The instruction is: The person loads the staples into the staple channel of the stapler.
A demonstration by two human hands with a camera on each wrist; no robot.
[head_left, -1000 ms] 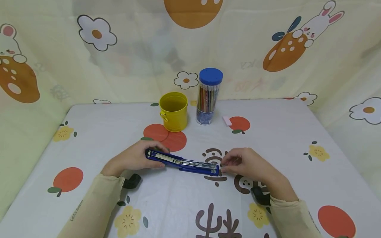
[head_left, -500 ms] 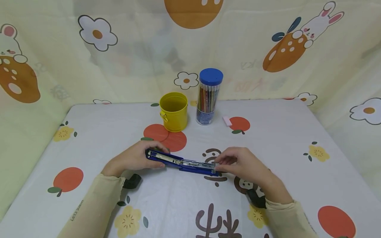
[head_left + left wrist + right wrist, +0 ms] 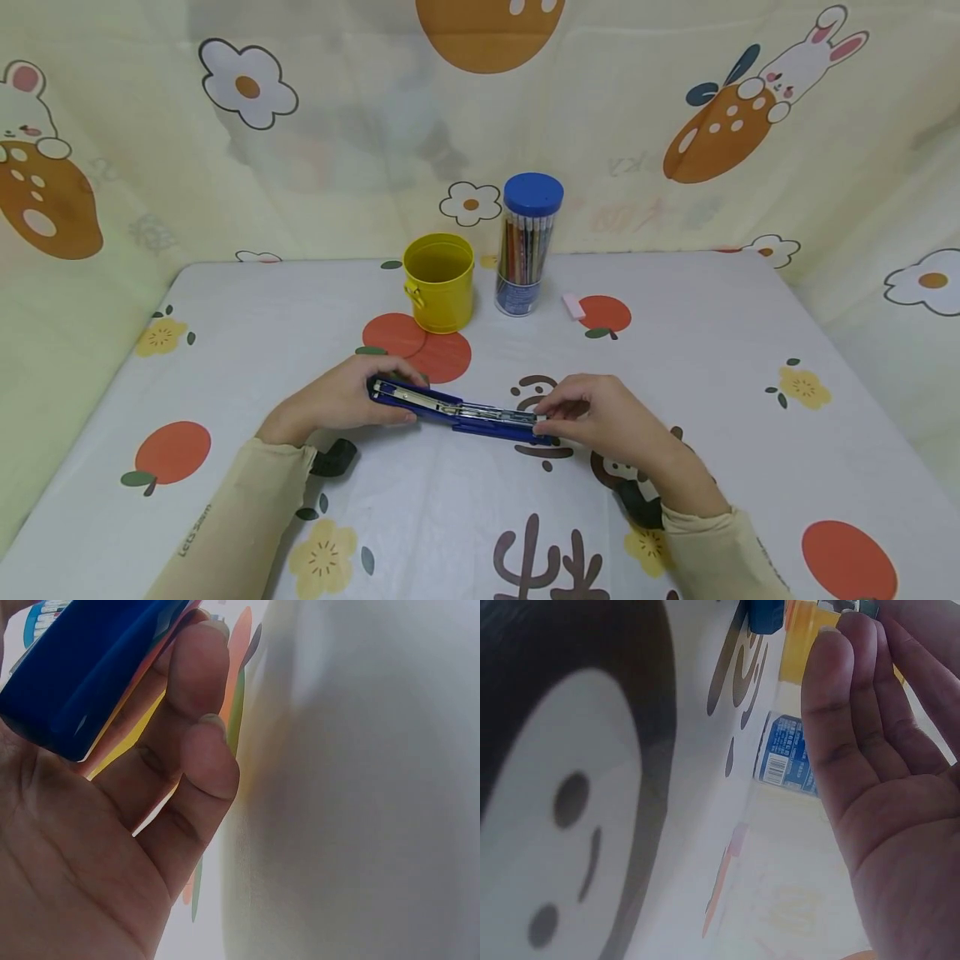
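A blue stapler [image 3: 491, 430] lies opened out across the middle of the table, its silvery metal channel facing up. Its left end is in my left hand [image 3: 348, 392], thumb in front and fingers behind. In the left wrist view the blue casing [image 3: 82, 675] slants across the palm, with two fingertips beyond it. My right hand [image 3: 600, 412] is at the stapler's right end, thumb and fingertips pinching a small silvery piece [image 3: 541, 420] over the channel. The fingers mostly hide this piece, so I cannot tell its exact kind. The right wrist view shows the other fingers bent alongside.
Behind the stapler stands a yellow bucket [image 3: 442, 296]. Beside it is a clear tube of pencils [image 3: 523, 250] with a blue lid. A pale pink eraser [image 3: 573, 307] lies right of the tube. The patterned tablecloth [image 3: 247, 333] reaches a printed curtain [image 3: 337, 167] at the back.
My right hand has moved left with the small silvery piece, from just off the stapler's right end to over its channel. The left hand and the stapler have stayed in place.
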